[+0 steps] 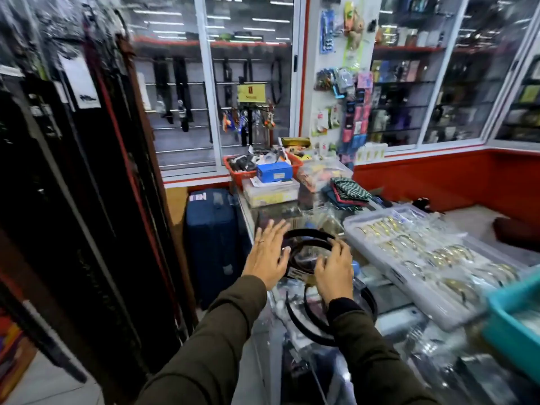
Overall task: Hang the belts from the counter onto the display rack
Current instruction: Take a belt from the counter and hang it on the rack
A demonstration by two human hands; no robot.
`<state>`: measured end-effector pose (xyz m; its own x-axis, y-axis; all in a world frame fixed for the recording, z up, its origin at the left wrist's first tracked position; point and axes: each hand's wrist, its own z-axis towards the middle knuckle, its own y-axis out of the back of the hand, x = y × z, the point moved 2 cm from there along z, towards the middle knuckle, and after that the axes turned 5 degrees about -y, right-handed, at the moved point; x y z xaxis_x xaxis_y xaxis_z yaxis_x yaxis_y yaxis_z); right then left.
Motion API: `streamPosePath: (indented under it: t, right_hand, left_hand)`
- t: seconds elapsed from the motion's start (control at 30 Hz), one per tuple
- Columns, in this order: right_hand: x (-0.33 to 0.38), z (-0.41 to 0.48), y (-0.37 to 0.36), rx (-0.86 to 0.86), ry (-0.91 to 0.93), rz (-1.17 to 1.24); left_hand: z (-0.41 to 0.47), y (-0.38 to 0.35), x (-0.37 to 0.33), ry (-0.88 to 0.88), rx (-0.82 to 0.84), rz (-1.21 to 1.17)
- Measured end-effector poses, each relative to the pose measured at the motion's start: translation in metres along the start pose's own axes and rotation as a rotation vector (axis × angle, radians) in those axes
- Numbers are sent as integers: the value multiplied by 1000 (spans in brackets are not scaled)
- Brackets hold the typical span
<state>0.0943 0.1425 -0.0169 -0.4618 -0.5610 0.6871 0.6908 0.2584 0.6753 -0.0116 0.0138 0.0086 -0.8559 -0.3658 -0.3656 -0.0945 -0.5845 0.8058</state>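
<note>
Both hands (301,258) on coiled black belt (309,244), label unreadable

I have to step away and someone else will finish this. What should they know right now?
Left hand: open, spread beside the coiled belt, not gripping.
Right hand: fingers curled on that coil; a firm grip cannot be confirmed.
A second coiled belt lies on the glass counter nearer you.
The display rack, left, already holds many belts.
Left: hang both coils.
</note>
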Motion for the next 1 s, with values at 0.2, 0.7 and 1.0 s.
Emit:
streamPosePath:
  t: [0.2,0.7,1.0]
  right_hand:
    - [-43,-4,14,73,-338,10]
    - [-65,-5,3,149,-750,880]
    - [17,8,21,197,-386,1212]
  left_hand:
    - [10,-51,-21,30,567,-19]
    - [18,-66,-37,55,342,-56]
    - [4,-12,-26,208,-152,-462]
